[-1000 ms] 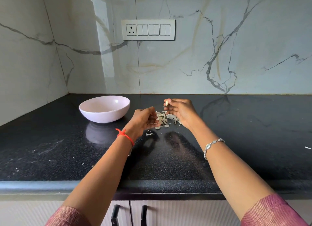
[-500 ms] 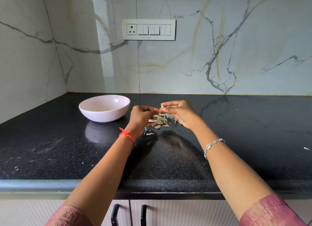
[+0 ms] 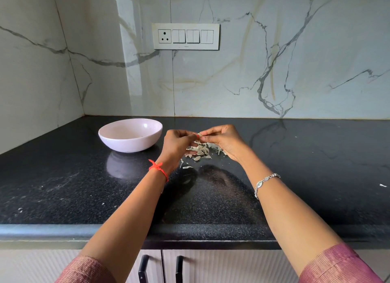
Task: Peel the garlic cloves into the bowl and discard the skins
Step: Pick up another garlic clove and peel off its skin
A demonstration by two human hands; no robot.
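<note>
The clove (image 3: 198, 135) sits pinched between the fingertips of both my hands, held in the air just above the skins (image 3: 203, 151) and to the right of the bowl (image 3: 130, 135). My left hand (image 3: 176, 144) grips one end and my right hand (image 3: 224, 139) nips at the other, so both are clenched on it; it is too small for me to tell how much skin is on it. The skins lie in a loose heap on the counter (image 3: 63, 187) right under my hands, a few flakes strayed nearer me. I cannot see into the bowl. The clove could slip from so small a grip and drop among the skins. The flakes are light, so a careless sweep could scatter them or carry one into the bowl.
</note>
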